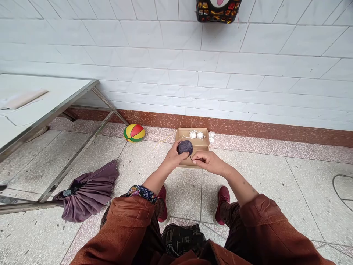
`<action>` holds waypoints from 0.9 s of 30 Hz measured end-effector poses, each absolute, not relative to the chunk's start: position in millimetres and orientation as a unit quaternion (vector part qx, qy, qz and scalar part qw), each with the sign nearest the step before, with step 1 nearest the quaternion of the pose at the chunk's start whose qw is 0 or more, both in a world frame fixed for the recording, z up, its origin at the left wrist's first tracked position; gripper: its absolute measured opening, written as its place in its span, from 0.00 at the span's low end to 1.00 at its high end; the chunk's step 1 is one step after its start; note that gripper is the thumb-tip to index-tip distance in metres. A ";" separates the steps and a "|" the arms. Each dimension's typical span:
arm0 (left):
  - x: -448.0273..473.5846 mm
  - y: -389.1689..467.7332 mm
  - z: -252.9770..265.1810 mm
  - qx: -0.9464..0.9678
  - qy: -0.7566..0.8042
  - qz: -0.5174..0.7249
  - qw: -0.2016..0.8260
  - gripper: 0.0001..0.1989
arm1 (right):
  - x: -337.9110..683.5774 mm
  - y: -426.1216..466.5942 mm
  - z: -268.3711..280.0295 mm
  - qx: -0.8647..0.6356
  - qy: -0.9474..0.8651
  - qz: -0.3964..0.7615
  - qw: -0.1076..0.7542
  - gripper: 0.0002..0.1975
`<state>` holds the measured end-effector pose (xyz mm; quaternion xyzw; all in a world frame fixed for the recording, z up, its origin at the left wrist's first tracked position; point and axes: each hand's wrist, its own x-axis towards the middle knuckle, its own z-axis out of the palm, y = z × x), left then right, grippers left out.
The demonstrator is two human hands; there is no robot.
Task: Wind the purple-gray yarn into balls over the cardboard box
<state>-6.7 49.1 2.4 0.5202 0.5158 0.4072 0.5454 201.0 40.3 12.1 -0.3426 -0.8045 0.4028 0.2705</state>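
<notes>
Left grip (174, 154) holding yarn ball (185, 147), right grip (210, 162) pinching strand (191, 157)

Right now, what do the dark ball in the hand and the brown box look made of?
The dark ball in the left hand looks like matte yarn, maybe wool or acrylic: wound strands show. The brown box seems dull cardboard, judging by its tan colour and thin sides.

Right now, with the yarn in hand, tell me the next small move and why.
I'd likely have the right hand draw the dark strand gently taut: its fingertips seem to pinch that strand close to the dark purple-gray yarn ball, while the left hand grips the ball and can steady it.
</notes>
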 end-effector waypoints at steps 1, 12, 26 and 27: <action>-6.5 48.6 1.3 0.552 0.527 0.386 0.518 0.42 | 201.7 40.5 14.4 -0.335 -0.804 0.403 0.282 0.07; -10.4 35.4 10.3 0.666 0.308 0.265 0.626 0.50 | 210.0 56.2 1.8 -0.400 -0.768 0.317 0.388 0.09; -13.1 43.9 11.0 0.385 0.440 0.469 0.661 0.33 | 193.9 47.6 -2.7 -0.411 -0.785 0.377 0.269 0.08; -14.0 45.2 9.2 0.391 0.465 0.463 0.645 0.33 | 192.7 45.5 -0.2 -0.401 -0.785 0.392 0.265 0.08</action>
